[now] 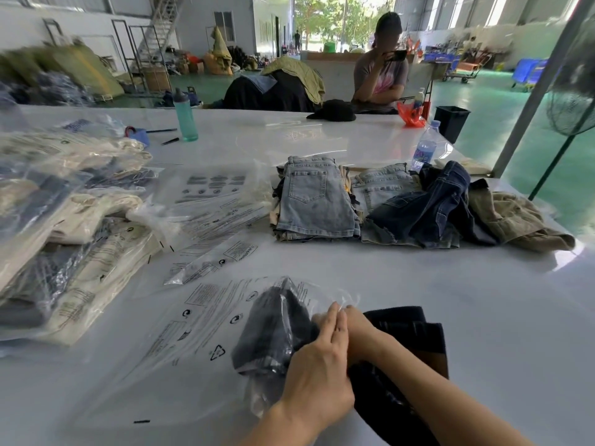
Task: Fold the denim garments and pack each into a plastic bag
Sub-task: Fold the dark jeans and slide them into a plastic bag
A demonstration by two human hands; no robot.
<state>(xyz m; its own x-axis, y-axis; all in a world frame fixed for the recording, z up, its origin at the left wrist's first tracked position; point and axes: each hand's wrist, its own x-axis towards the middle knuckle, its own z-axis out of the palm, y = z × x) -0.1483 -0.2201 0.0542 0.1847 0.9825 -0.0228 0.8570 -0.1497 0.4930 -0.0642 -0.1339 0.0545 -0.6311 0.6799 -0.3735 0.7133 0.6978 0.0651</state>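
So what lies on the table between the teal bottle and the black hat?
In the head view, between the teal bottle and the black hat there is mostly bare white table; only a flat clear plastic bag lies nearer the hat.

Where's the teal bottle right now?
Head view, far left-centre of the white table: the teal bottle stands upright beside a black pen.
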